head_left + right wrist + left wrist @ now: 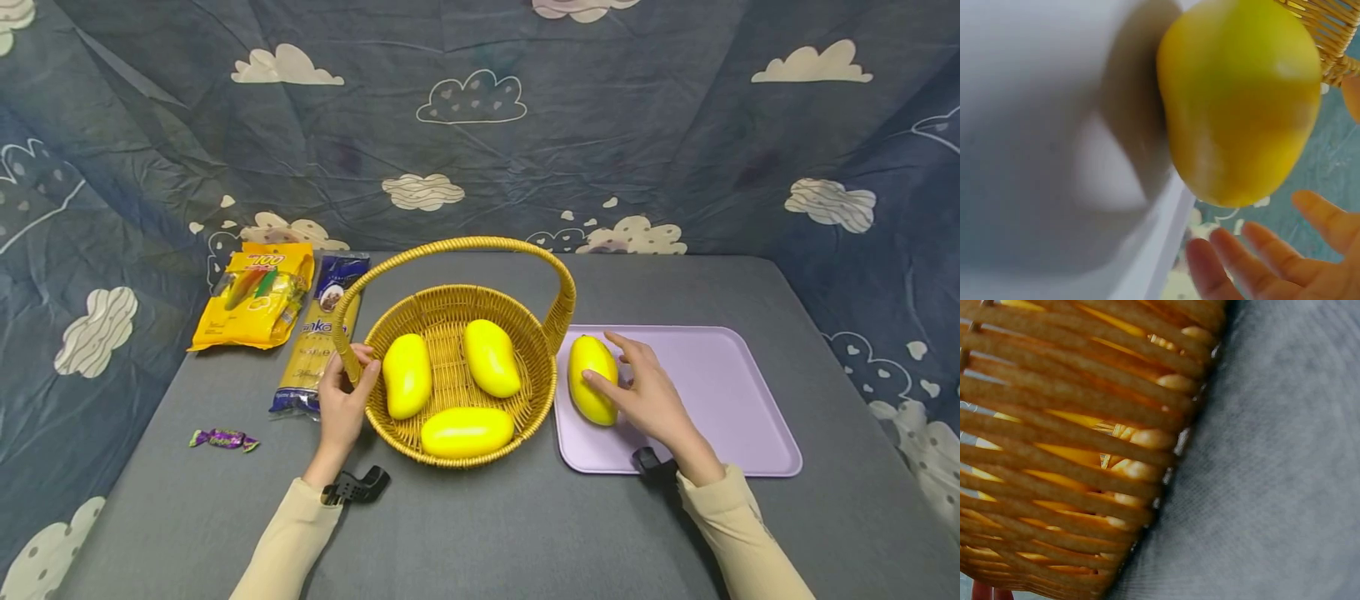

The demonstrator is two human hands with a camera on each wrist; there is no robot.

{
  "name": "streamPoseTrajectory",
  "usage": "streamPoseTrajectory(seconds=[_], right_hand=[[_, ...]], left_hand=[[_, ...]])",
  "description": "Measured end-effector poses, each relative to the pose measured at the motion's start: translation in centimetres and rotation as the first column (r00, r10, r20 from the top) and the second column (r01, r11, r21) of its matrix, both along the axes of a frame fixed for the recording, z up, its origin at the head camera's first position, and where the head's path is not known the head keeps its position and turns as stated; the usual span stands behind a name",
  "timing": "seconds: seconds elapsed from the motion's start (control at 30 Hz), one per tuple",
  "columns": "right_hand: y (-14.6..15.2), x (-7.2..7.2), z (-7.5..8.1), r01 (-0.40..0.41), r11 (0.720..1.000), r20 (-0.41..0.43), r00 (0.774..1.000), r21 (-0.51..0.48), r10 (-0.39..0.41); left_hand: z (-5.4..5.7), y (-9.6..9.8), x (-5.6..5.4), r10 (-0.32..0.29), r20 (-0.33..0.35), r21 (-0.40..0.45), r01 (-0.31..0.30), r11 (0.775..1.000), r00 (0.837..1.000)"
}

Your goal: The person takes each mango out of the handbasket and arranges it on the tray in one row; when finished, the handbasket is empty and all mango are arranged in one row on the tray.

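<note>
- The tray mango (588,357) could roll or skid if the right hand (648,396) closed unevenly; its rounded, smooth-looking skin and the flat tray (705,392) would likely give little to stop it.
- A grip by the fingertips alone might let it slip, since it looks broad for a pinch.
- Lifted low toward the basket (448,350), it could catch the rim or the handle (472,242), both near it.
- Dropped inside, it could knock the left mango (407,377), back mango (491,358) or front mango (467,432).
- If the left hand (347,404) pulled hard, the basket could tip or drag against the pasta pack (311,367) just beside that hand.
- The right hand is released: its fingers are spread wide around the tray mango, and the right wrist view shows a gap between them and its skin, so nothing is held.
- The left hand grasps the foot of the handle at the basket's left rim, thumb and fingers on either side; the left wrist view shows mostly wicker.
- The tray mango lies on the tray's left part, beside the basket.
</note>
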State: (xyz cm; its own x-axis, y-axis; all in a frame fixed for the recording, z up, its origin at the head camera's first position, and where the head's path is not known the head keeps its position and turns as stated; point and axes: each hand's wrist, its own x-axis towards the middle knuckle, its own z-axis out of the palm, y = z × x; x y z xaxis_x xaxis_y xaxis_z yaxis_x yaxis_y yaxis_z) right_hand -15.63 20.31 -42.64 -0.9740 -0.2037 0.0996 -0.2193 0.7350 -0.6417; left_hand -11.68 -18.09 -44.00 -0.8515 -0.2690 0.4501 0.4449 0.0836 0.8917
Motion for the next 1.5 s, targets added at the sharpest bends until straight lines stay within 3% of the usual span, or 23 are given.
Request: streamPoseTrajectory(seconds=[0.1,0.27,0.4,0.53,0.73,0.93,1.03,1.13,1.37,1.5], right_hand=[[0.0,0.2,0.3,-0.002,0.999,-0.113,0.994,-0.045,-0.003],[-0.8,0.7,1.3,-0.029,0.991,-0.269,0.963,-0.129,-0.007],[-2.1,1.1,2.5,-0.085,0.984,-0.367,0.93,-0.159,0.021],[-3.3,1.4,3.6,-0.156,0.978,-0.466,0.881,-0.136,0.076],[-5.2,1.3,4.6,-0.241,0.968,-0.541,0.825,-0.076,0.163],[-7.1,0.6,5.6,-0.315,0.949,-0.555,0.793,-0.02,0.252],[-8.2,0.3,6.2,-0.335,0.942,-0.536,0.792,0.015,0.291],[-9.3,0.1,6.7,-0.326,0.942,-0.494,0.809,0.075,0.319],[-11.7,-0.5,7.6,-0.251,0.939,-0.266,0.912,0.236,0.311],[-12.7,-0.7,7.8,-0.255,0.927,-0.144,0.943,0.274,0.301]], left_hand=[[0.0,0.0,0.0,-0.001,-0.002,-0.001,0.001,1.0,1.0],[0.0,0.1,0.0,0.001,-0.006,-0.002,-0.001,1.0,1.0],[0.1,0.1,0.0,0.003,-0.005,-0.001,-0.003,1.0,1.0],[0.2,0.1,0.0,0.006,-0.002,-0.002,-0.006,1.0,1.0],[0.2,0.1,0.1,0.011,0.007,-0.001,-0.011,1.0,1.0],[0.1,0.1,0.1,0.009,0.01,0.001,-0.009,1.0,1.0],[0.0,0.1,0.1,0.009,0.006,0.0,-0.009,1.0,1.0],[-0.1,0.1,0.1,0.009,0.001,-0.001,-0.009,1.0,1.0],[-0.1,0.0,0.0,0.011,-0.003,-0.008,-0.011,1.0,1.0],[-0.1,0.0,0.0,0.012,-0.007,-0.014,-0.012,1.0,1.0]])
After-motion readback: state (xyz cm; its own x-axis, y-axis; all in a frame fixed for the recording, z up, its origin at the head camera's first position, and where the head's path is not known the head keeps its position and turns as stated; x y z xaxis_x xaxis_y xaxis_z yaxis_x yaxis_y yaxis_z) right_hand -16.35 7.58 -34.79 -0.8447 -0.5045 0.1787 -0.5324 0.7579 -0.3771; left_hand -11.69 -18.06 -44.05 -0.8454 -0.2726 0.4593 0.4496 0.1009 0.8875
